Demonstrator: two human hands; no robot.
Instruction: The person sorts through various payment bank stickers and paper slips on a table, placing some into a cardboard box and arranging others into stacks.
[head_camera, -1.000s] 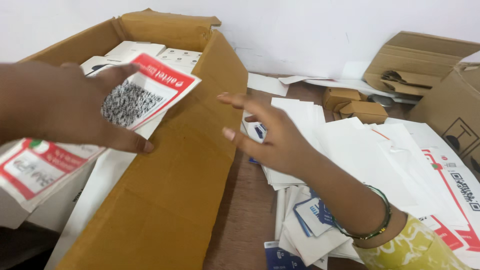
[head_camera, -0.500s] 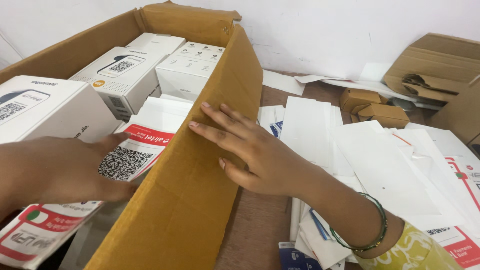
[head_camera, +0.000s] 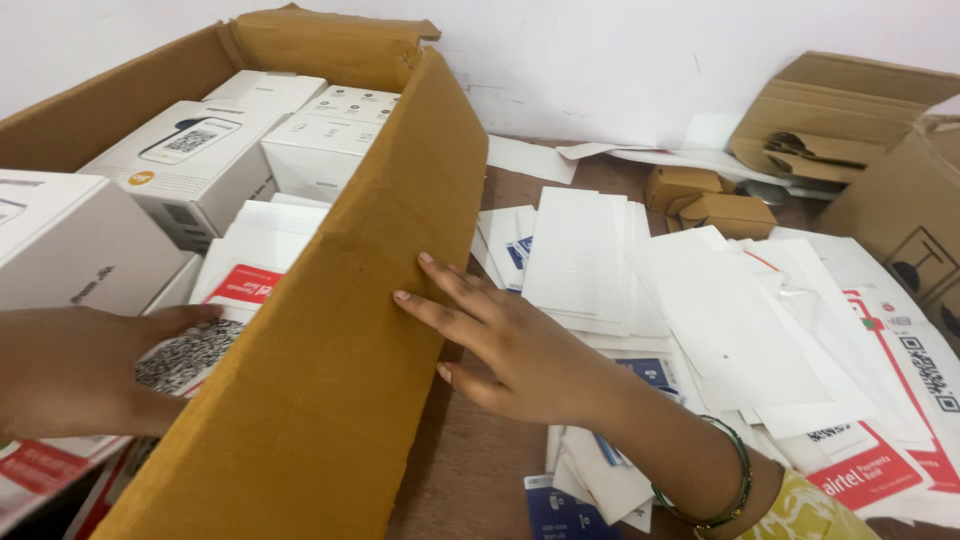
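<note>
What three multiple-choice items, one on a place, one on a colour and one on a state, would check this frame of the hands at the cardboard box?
1. Where does the right hand rest?
A. on the outer wall of the cardboard box
B. on the small brown cartons
C. inside the box

2. What colour is the bangle on the right wrist?
A. red
B. green
C. white

3. How is the left hand placed?
A. empty above the table
B. holding a white box aloft
C. inside the box, on a red-and-white leaflet

Answers: 1 A, fingers spread flat on the wall; 2 B, the band shows green; 3 C, thumb on the leaflet.
</note>
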